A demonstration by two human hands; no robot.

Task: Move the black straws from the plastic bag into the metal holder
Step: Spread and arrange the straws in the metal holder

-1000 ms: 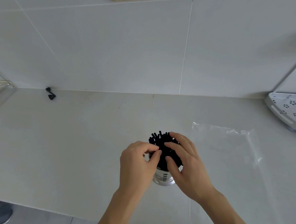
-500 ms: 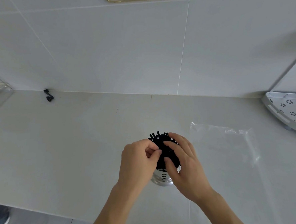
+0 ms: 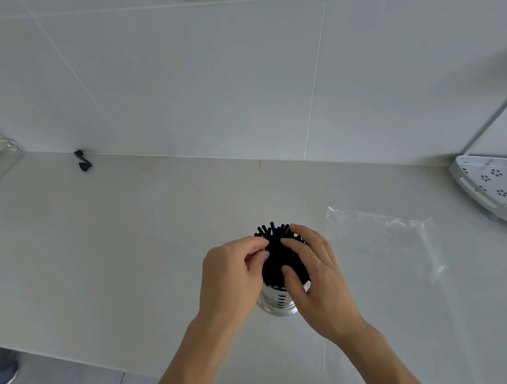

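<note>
the black straws (image 3: 275, 258) stand upright in the metal holder (image 3: 278, 301) on the counter (image 3: 131, 258), tips fanning upward. the left hand (image 3: 232, 277) pinches some straws; the right hand (image 3: 315, 272) curls round the bundle. the plastic bag (image 3: 383, 252) lies flat just right.

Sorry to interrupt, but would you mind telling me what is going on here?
A person is arranging black straws that stand bunched in a metal holder on the counter. The left hand pinches at the bunch and the right hand cups its other side. The plastic bag lies flat to the right, apparently empty.
</note>
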